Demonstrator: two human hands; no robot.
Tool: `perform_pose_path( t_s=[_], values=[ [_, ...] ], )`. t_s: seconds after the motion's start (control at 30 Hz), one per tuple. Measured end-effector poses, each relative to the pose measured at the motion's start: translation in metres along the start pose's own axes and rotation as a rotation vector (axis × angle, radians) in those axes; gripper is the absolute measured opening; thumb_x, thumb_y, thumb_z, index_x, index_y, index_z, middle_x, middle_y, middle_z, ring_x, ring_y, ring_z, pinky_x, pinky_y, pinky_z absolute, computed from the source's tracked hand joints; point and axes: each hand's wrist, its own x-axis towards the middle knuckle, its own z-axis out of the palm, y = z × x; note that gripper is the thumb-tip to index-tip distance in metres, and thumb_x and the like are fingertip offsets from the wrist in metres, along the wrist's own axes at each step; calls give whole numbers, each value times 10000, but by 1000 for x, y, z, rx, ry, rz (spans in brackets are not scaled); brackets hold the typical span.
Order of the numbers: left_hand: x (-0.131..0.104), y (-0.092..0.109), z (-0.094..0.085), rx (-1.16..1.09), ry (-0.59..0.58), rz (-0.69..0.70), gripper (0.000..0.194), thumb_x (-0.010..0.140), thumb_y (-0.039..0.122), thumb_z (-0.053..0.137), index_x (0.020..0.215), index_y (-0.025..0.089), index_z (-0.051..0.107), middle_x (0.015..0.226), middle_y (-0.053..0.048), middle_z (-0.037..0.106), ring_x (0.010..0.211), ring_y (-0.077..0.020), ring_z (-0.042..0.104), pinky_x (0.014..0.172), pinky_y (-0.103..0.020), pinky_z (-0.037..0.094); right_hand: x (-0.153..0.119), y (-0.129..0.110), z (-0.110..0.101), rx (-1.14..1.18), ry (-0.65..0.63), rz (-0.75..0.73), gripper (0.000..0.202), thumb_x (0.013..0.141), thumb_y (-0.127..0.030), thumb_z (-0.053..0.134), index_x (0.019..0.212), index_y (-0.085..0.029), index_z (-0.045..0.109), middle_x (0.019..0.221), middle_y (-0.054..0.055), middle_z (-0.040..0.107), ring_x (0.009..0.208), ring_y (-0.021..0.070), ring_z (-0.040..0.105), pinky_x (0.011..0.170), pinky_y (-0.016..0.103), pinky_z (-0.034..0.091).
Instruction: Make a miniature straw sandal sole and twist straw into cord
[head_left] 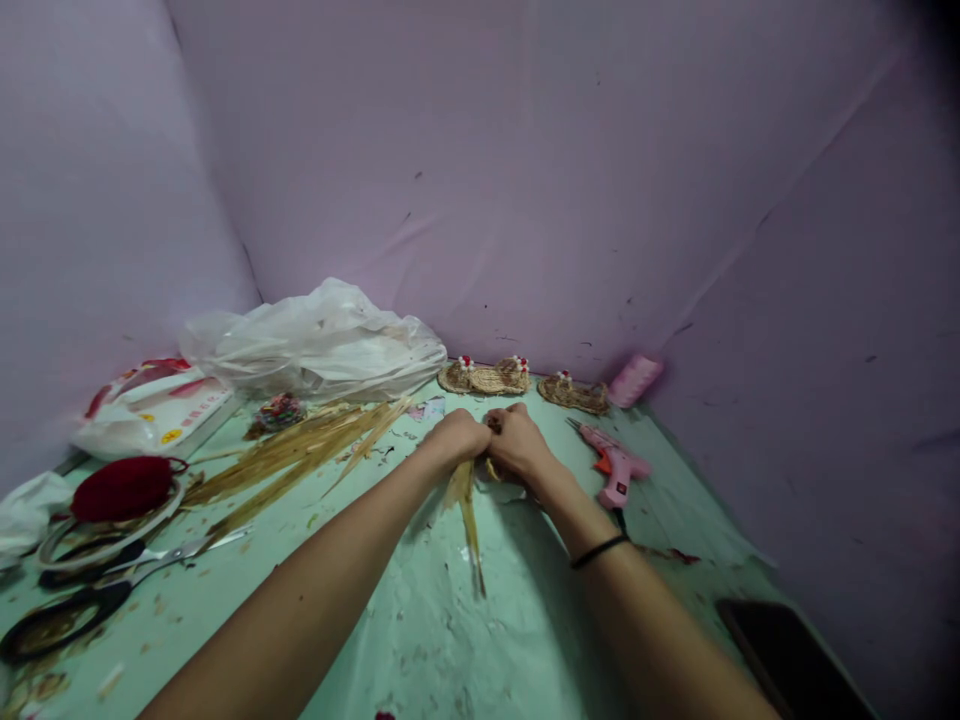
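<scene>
My left hand (459, 438) and my right hand (517, 442) meet over the middle of the table, both with fingers closed. A small brown braided straw piece (494, 425) shows between them, mostly covered by the fingers. From under my left hand hangs a dried straw strip (469, 520), its thin end pointing toward me. Just behind the hands lie small woven straw slippers (491, 378) with red and white beads, and another woven straw piece (574, 392) stands to their right. A pink glue gun (616, 470) rests right of my right hand.
Dried straw strips (277, 465) spread at left, near black-handled scissors (90, 600), a dark red pincushion-like pad (124, 488) and a white box (187, 415). A clear plastic bag (322, 340) lies against the wall. A pink thread spool (636, 380) and a dark phone (791, 655) are at right.
</scene>
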Motion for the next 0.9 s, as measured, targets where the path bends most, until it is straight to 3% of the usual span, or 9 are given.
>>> perform_pose_path(
  t_s=[0.13,0.33,0.5,0.73,0.9],
  values=[
    [-22,-5,-4,107,-14,77,294,584,343,543,755,130,654,752,-117,660,716,-229,589,532,-249,357,-26,-5,3,-27,3,47,428,722,-278,503,1124,-132,526,994,144,522,815,210,572,686,261,384],
    [-37,-3,-6,213,-5,119,252,629,287,480,743,152,660,748,-117,661,698,-223,590,531,-256,346,-53,-5,7,-116,68,86,226,729,-149,448,903,-126,590,906,118,560,714,178,578,607,252,364],
    [-36,-3,-6,265,5,136,263,635,256,460,757,144,664,794,-133,665,706,-223,597,532,-256,342,-65,-6,8,-178,74,50,200,739,-128,416,799,-131,607,784,108,635,709,195,587,578,264,338],
    [-37,-2,-5,300,22,139,267,634,262,454,757,154,665,833,-138,666,735,-230,601,545,-254,349,-84,-9,-3,-200,41,51,218,771,-232,425,785,-186,638,751,91,671,674,205,607,525,265,316],
    [-40,0,-5,299,34,128,270,637,265,449,768,153,657,835,-145,663,734,-235,601,548,-262,348,-58,-3,-25,-97,43,180,430,815,-440,346,732,-173,671,804,151,668,772,253,605,588,299,355]
  ],
)
